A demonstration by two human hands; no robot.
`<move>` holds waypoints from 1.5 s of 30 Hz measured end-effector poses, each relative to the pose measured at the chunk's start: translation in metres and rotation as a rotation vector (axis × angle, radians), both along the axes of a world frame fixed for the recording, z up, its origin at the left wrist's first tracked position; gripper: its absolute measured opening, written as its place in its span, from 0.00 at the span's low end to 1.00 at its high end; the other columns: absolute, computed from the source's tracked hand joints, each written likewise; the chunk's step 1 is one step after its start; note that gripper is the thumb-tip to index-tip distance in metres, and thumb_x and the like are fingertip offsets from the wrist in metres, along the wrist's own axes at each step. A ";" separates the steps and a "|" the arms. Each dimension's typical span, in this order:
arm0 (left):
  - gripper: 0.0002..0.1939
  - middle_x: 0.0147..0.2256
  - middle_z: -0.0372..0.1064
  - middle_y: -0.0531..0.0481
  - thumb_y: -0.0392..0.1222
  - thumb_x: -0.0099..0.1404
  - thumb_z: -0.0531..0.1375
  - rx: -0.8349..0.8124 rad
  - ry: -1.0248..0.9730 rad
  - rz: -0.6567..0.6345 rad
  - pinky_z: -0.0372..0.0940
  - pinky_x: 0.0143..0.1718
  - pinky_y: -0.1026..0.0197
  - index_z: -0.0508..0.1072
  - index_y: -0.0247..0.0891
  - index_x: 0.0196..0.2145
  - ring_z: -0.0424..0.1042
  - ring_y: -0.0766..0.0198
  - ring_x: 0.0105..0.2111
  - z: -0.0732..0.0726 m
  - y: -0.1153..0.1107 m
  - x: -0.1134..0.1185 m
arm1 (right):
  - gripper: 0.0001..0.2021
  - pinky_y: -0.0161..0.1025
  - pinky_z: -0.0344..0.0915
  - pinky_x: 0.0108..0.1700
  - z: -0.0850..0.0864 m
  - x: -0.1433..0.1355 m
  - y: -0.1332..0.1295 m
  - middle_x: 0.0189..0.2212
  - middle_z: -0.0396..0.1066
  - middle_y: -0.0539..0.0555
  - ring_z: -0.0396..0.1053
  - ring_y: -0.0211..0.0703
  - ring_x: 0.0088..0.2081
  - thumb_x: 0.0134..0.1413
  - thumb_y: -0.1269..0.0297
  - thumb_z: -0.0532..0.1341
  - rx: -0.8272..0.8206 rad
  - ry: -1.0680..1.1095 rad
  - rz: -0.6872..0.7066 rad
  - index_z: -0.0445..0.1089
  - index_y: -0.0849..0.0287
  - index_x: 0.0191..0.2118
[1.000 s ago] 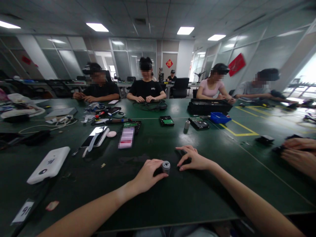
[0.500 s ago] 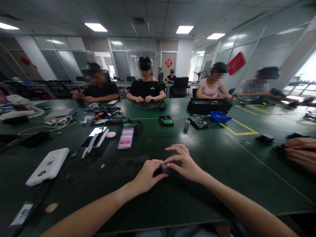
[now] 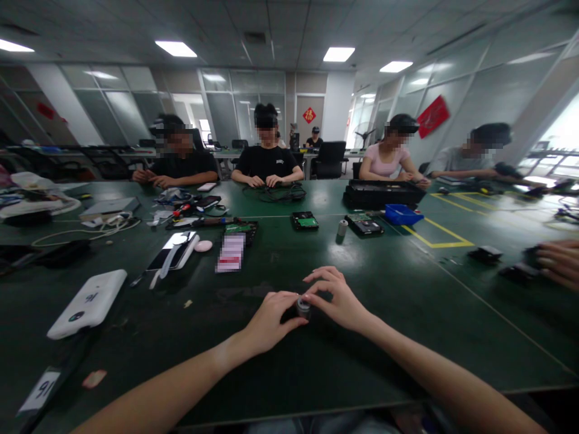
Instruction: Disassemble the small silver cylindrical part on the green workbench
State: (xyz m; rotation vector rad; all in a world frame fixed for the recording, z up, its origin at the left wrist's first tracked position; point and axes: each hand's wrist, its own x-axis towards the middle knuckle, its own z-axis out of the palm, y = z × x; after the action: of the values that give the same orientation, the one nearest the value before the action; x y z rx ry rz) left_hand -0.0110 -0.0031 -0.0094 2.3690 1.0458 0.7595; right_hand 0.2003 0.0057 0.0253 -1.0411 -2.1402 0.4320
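A small grey metal cylinder point(image 3: 303, 309) stands upright on the green table in front of me. My left hand point(image 3: 271, 320) grips it from the left, with the thumb on the near side and the index finger reaching round the far side. At the cylinder's top, the thumb and index finger of my right hand point(image 3: 337, 299) are pinched together. Its other fingers are raised and curved. Whether a small part sits in that pinch is too small to tell. A similar grey cylinder point(image 3: 342, 227) stands farther off.
Beyond my hands lie circuit-board drives point(image 3: 305, 220), a blue tray point(image 3: 404, 214) and a long black case point(image 3: 383, 194). To my left are a phone point(image 3: 231, 252), a white device point(image 3: 88, 304) and cables. A co-worker's hand point(image 3: 563, 262) is at the right edge; other people sit opposite.
My right fingertips have shifted slightly over the cylinder's top, while my left hand keeps its grip. The co-worker's hands at the right have moved away from a black part.
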 end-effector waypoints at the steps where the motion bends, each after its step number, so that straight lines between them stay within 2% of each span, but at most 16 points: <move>1: 0.18 0.49 0.71 0.47 0.46 0.61 0.64 -0.003 0.005 0.001 0.60 0.52 0.53 0.71 0.40 0.48 0.68 0.55 0.49 0.001 0.000 0.000 | 0.13 0.51 0.57 0.52 0.000 0.001 0.001 0.40 0.73 0.53 0.63 0.49 0.49 0.58 0.57 0.60 -0.001 0.041 -0.024 0.75 0.54 0.26; 4: 0.16 0.49 0.71 0.47 0.47 0.63 0.62 -0.011 0.020 -0.013 0.59 0.53 0.52 0.72 0.41 0.47 0.68 0.54 0.50 0.002 0.000 0.000 | 0.25 0.48 0.59 0.50 0.000 0.006 0.005 0.33 0.74 0.54 0.66 0.47 0.44 0.64 0.55 0.53 -0.005 0.157 -0.081 0.71 0.57 0.18; 6: 0.16 0.50 0.71 0.47 0.47 0.63 0.62 -0.012 0.020 -0.022 0.59 0.53 0.52 0.72 0.42 0.47 0.67 0.54 0.51 0.003 0.000 0.000 | 0.26 0.47 0.59 0.50 0.001 0.009 0.007 0.33 0.74 0.54 0.67 0.46 0.43 0.65 0.54 0.51 -0.001 0.198 -0.097 0.72 0.57 0.19; 11: 0.17 0.49 0.71 0.47 0.47 0.62 0.63 -0.014 0.001 -0.011 0.59 0.52 0.52 0.72 0.42 0.48 0.68 0.54 0.50 -0.001 0.002 0.000 | 0.17 0.47 0.59 0.51 0.002 0.008 0.004 0.35 0.73 0.54 0.67 0.45 0.44 0.63 0.56 0.55 -0.014 0.144 -0.044 0.75 0.56 0.29; 15: 0.19 0.49 0.71 0.47 0.46 0.61 0.64 -0.007 -0.036 0.003 0.60 0.52 0.51 0.70 0.43 0.50 0.67 0.54 0.49 -0.006 0.002 0.000 | 0.10 0.48 0.57 0.54 0.001 0.005 -0.001 0.43 0.72 0.54 0.64 0.47 0.50 0.58 0.57 0.60 -0.039 0.025 0.064 0.74 0.53 0.42; 19: 0.26 0.53 0.66 0.45 0.48 0.59 0.65 0.041 -0.124 0.050 0.59 0.55 0.48 0.65 0.43 0.54 0.64 0.52 0.53 -0.001 -0.003 0.000 | 0.29 0.52 0.56 0.58 -0.003 0.008 -0.003 0.51 0.68 0.55 0.63 0.51 0.54 0.47 0.55 0.68 -0.134 -0.019 0.140 0.64 0.52 0.55; 22: 0.25 0.53 0.63 0.44 0.44 0.62 0.62 0.090 -0.194 0.015 0.57 0.56 0.49 0.63 0.42 0.55 0.61 0.53 0.54 0.008 -0.006 0.000 | 0.37 0.52 0.59 0.57 -0.007 0.010 -0.002 0.50 0.69 0.55 0.66 0.50 0.52 0.43 0.56 0.71 -0.270 0.063 0.175 0.58 0.53 0.60; 25: 0.17 0.52 0.63 0.46 0.40 0.65 0.58 0.111 -0.232 -0.013 0.56 0.57 0.50 0.67 0.44 0.52 0.59 0.55 0.55 0.012 -0.007 0.002 | 0.40 0.48 0.63 0.56 -0.015 0.009 -0.001 0.48 0.69 0.55 0.68 0.48 0.51 0.41 0.58 0.72 -0.353 0.163 0.246 0.56 0.54 0.60; 27: 0.13 0.51 0.63 0.46 0.40 0.66 0.57 0.081 -0.237 0.009 0.56 0.57 0.49 0.71 0.45 0.48 0.59 0.54 0.55 0.011 -0.004 0.003 | 0.40 0.47 0.65 0.54 -0.023 0.007 -0.001 0.47 0.70 0.55 0.68 0.47 0.50 0.39 0.59 0.73 -0.363 0.194 0.269 0.57 0.54 0.59; 31: 0.09 0.48 0.64 0.46 0.42 0.62 0.61 -0.099 -0.271 0.078 0.56 0.56 0.47 0.76 0.45 0.42 0.60 0.52 0.54 0.003 0.005 0.007 | 0.36 0.45 0.68 0.50 -0.038 0.002 0.001 0.45 0.70 0.55 0.71 0.46 0.46 0.42 0.62 0.71 -0.340 0.226 0.238 0.58 0.55 0.58; 34: 0.09 0.48 0.65 0.46 0.42 0.61 0.63 -0.188 -0.289 0.100 0.55 0.57 0.46 0.77 0.44 0.40 0.60 0.51 0.54 0.001 0.011 0.008 | 0.35 0.44 0.69 0.48 -0.042 0.000 0.002 0.42 0.71 0.53 0.71 0.45 0.44 0.43 0.63 0.70 -0.331 0.246 0.241 0.58 0.55 0.58; 41: 0.07 0.48 0.66 0.46 0.46 0.61 0.63 -0.125 -0.270 0.103 0.55 0.56 0.48 0.78 0.43 0.35 0.60 0.53 0.53 0.011 0.012 0.009 | 0.38 0.42 0.70 0.46 -0.039 -0.001 0.000 0.37 0.72 0.50 0.72 0.42 0.39 0.42 0.68 0.70 -0.358 0.272 0.211 0.54 0.54 0.59; 45: 0.07 0.43 0.69 0.47 0.46 0.62 0.62 -0.033 -0.211 0.115 0.57 0.52 0.50 0.77 0.42 0.34 0.63 0.55 0.50 0.019 0.010 0.011 | 0.39 0.42 0.70 0.45 -0.039 -0.002 -0.001 0.37 0.72 0.50 0.72 0.41 0.38 0.41 0.68 0.71 -0.356 0.275 0.190 0.54 0.54 0.58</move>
State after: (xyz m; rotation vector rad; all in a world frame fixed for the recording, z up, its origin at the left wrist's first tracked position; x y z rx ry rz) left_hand 0.0003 0.0065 0.0093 2.1599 1.1012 1.0019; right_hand 0.1987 0.0045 -0.0142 -0.9048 -1.9593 1.0164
